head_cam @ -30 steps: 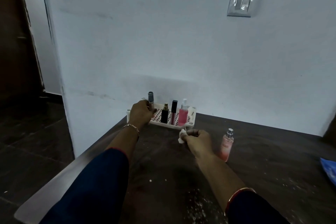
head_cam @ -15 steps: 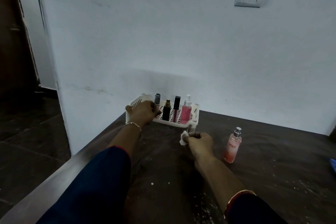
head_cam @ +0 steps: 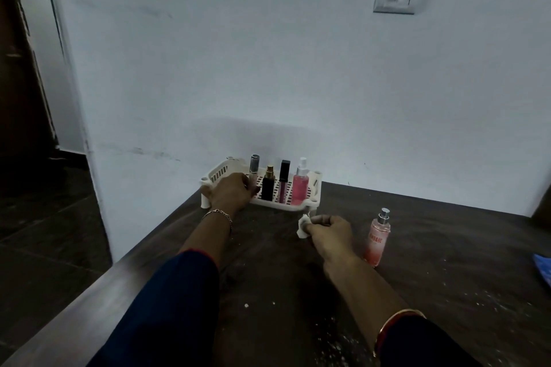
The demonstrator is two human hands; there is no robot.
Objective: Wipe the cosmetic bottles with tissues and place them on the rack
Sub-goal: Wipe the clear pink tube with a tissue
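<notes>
Dark table (head_cam: 268, 277), pale wall (head_cam: 268, 68). Left hand (head_cam: 232, 194) curls round a thin tube (head_cam: 254, 164), standing it in the rack (head_cam: 280, 205). Right hand (head_cam: 331, 232) pinches a tissue (head_cam: 303, 227) just before the rack, maybe ready for the pink bottle (head_cam: 377, 240) nearby.

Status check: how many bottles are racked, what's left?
Done: black bottle, lip gloss and pink spray bottle stand in the rack. In hand: left hand grips the silver-capped tube, standing beside them; right hand pinches the tissue. Left: the pink perfume bottle stands on the table, unracked.
</notes>
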